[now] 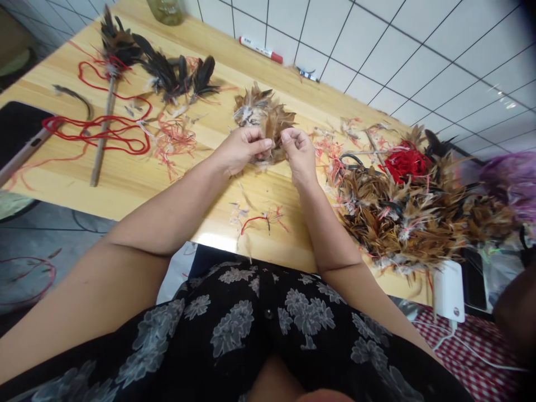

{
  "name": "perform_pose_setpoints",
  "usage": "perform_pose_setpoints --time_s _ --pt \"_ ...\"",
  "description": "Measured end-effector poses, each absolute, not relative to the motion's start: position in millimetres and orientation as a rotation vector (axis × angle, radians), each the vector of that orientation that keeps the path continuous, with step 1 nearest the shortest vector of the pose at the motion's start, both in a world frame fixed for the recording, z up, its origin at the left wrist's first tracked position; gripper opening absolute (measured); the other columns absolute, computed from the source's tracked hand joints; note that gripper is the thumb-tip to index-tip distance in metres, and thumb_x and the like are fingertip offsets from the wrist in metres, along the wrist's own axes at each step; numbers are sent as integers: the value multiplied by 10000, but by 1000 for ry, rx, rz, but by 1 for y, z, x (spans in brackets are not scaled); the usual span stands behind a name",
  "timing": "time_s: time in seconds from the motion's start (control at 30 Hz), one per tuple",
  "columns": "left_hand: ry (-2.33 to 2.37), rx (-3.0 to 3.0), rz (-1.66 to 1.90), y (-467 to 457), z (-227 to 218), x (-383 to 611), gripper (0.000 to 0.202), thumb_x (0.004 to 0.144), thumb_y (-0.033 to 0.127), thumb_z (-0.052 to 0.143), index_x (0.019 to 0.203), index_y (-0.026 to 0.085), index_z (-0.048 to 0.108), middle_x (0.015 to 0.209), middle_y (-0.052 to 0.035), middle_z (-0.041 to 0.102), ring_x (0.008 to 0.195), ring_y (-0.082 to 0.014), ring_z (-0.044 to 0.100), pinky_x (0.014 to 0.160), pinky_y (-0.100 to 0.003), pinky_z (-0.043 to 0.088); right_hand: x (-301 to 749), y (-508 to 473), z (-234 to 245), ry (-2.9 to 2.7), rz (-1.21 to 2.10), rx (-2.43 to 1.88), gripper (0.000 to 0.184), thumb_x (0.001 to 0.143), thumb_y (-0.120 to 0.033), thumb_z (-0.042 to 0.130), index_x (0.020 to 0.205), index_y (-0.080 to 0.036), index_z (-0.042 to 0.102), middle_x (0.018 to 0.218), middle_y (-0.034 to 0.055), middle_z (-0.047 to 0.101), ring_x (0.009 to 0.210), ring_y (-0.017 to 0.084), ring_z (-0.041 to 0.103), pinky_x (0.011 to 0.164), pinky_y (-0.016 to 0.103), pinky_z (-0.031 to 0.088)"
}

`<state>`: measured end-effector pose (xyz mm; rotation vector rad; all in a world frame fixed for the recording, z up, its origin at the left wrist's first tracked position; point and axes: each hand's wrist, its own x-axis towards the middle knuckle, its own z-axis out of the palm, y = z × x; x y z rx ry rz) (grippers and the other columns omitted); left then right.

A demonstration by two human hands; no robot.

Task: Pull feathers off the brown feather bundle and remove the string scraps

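Both my hands meet over the middle of the wooden table (pixel 138 184). My left hand (pixel 240 149) is closed, pinching a small bunch of brown feathers (pixel 274 125). My right hand (pixel 298 152) is closed too, its fingertips pinched on the same bunch from the right. A loose clump of brown and white feathers (pixel 250 106) lies just behind the hands. A big heap of brown feathers (pixel 402 218) with a red thread bundle (pixel 404 161) on it lies to the right of my right hand.
A stick with dark feathers (pixel 109 67) and red cord (pixel 100 131) lies at the left. Black feathers (pixel 180 75) rest behind. A red-capped marker (pixel 260 49) lies by the tiled wall. Thread scraps (pixel 259 218) are near the front edge. A white charger (pixel 449 290) sits at the right.
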<state>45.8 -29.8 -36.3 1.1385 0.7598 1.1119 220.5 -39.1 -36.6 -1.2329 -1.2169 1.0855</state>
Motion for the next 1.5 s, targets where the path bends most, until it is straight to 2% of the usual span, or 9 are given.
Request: perform_pose_setpoints --time_s 0.3,0.47,0.7,0.93,1.0,1.17,1.27,1.37,1.5 --pt "835 829 1235 -29 -26 51 469 929 189 1039 702 173 629 711 21 657 587 -81 577 620 -248 467 220 -49 -31 -1360 1213 -1263 439 833 -585 1009 901 -215 784 879 13 747 880 161 642 834 296 562" --pt "818 854 1210 -33 -24 53 446 921 210 1051 715 171 658 645 39 584 561 -88 533 619 -252 450 220 -48 -37 -1453 1205 -1222 482 813 -639 1000 877 -207 795 923 32 800 904 170 679 912 320 592" --pt "812 861 1256 -32 -28 53 380 886 189 1070 736 175 721 694 17 651 614 -112 573 649 -278 449 218 -50 -33 -1441 1304 -1214 634 678 -777 1030 842 -212 795 887 38 822 929 195 729 911 331 613" --pt "888 960 1332 -35 -29 59 398 894 120 1023 686 188 691 649 27 667 599 -107 578 613 -235 462 218 -59 -19 -1437 1343 -1212 680 725 -868 957 795 -216 776 763 24 745 916 200 732 823 298 595" --pt "896 968 1317 -36 -28 59 428 883 114 1035 674 189 669 638 28 655 595 -109 582 610 -243 463 217 -59 -19 -1429 1369 -1226 665 723 -841 976 788 -213 768 716 8 699 874 188 710 784 285 574" --pt "796 963 1224 -37 -28 55 460 856 345 1113 745 208 688 655 19 663 578 -124 589 594 -277 494 217 -57 -24 -1395 1373 -1261 537 893 -703 927 785 -213 733 645 -37 572 708 127 579 688 248 496" --pt "798 908 1246 -33 -26 53 432 868 304 1092 747 201 690 641 26 649 574 -111 587 586 -259 500 217 -56 -23 -1381 1371 -1248 494 988 -636 865 788 -216 699 636 -57 506 644 100 473 639 227 441" --pt "833 808 1285 -27 -25 49 400 914 208 1033 735 198 676 648 29 638 574 -99 576 567 -241 482 216 -58 -20 -1389 1369 -1243 522 997 -660 852 781 -228 655 641 -57 491 654 103 465 622 216 431" --pt "856 793 1330 -12 -32 34 436 971 269 1012 743 216 643 693 14 662 628 -120 636 597 -254 516 218 -57 -19 -1361 1341 -1282 530 1003 -663 844 789 -227 631 652 -61 485 646 98 465 619 215 416"
